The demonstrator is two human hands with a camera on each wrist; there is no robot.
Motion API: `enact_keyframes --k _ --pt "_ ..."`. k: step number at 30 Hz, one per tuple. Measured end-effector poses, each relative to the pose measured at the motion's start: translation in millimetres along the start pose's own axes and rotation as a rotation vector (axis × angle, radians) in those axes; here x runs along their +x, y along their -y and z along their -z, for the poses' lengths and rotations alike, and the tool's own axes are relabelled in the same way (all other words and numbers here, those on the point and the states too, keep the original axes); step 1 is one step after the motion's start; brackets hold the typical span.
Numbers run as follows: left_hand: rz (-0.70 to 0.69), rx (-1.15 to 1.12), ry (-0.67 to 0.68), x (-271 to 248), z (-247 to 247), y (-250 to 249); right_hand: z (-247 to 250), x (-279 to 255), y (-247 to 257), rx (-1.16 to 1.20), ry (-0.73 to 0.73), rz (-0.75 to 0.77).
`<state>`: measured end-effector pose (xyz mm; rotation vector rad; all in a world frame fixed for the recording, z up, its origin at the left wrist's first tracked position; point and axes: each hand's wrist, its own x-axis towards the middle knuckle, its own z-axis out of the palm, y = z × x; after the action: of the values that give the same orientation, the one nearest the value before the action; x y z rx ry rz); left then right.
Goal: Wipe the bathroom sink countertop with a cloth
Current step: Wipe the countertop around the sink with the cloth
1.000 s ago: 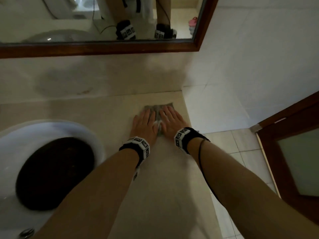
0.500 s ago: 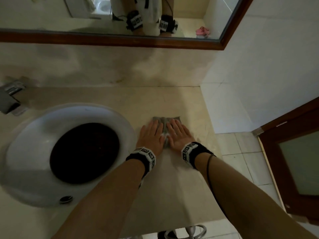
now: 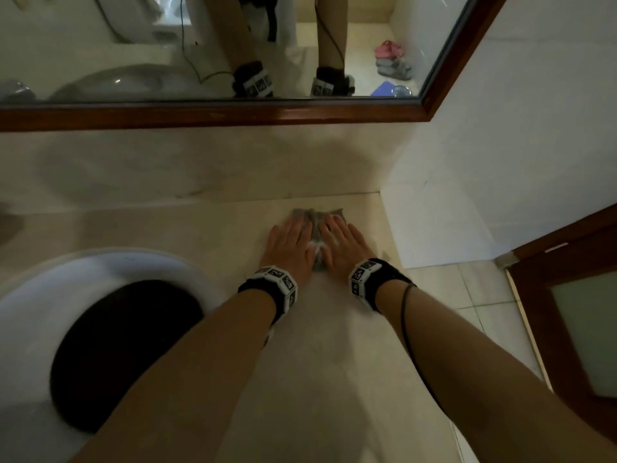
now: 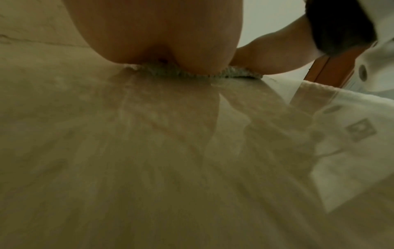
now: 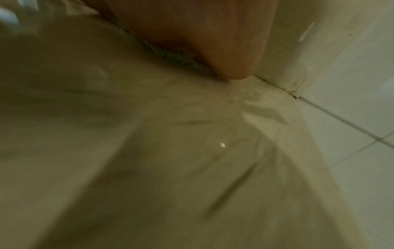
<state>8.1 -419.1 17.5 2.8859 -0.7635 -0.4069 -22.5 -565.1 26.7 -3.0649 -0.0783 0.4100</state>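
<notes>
A small grey cloth [image 3: 315, 217] lies flat on the beige countertop [image 3: 300, 379], close to the back wall and the counter's right end. My left hand [image 3: 290, 243] and right hand [image 3: 342, 240] press on it side by side, palms down, fingers straight. Most of the cloth is hidden under them; its far edge shows beyond the fingertips. In the left wrist view the heel of my left hand [image 4: 162, 33] sits on the cloth's near edge [image 4: 192, 74]. The blurred right wrist view shows my right hand [image 5: 204, 33] over the cloth [image 5: 181, 62].
A white basin [image 3: 43, 295] with a dark bowl is set into the counter at the left. A wood-framed mirror [image 3: 233, 111] hangs above the backsplash. The counter ends at the right, with floor tiles [image 3: 467, 295] and a wooden door [image 3: 574, 295] beyond.
Both hands have slid the cloth away from me toward the back wall, after pulling it nearer half a second ago. The head view has tilted as well.
</notes>
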Motion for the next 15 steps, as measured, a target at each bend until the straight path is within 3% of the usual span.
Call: enact_keyframes --k 7,15 --pt "0.038 -0.022 0.013 35.4 12.8 19.4 11.8 46.9 -4.4 0.007 -0.025 0.051" --pt "0.107 -0.006 0.005 19.0 17.1 46.2 12.0 56.1 29.1 -0.006 -0.015 0.093"
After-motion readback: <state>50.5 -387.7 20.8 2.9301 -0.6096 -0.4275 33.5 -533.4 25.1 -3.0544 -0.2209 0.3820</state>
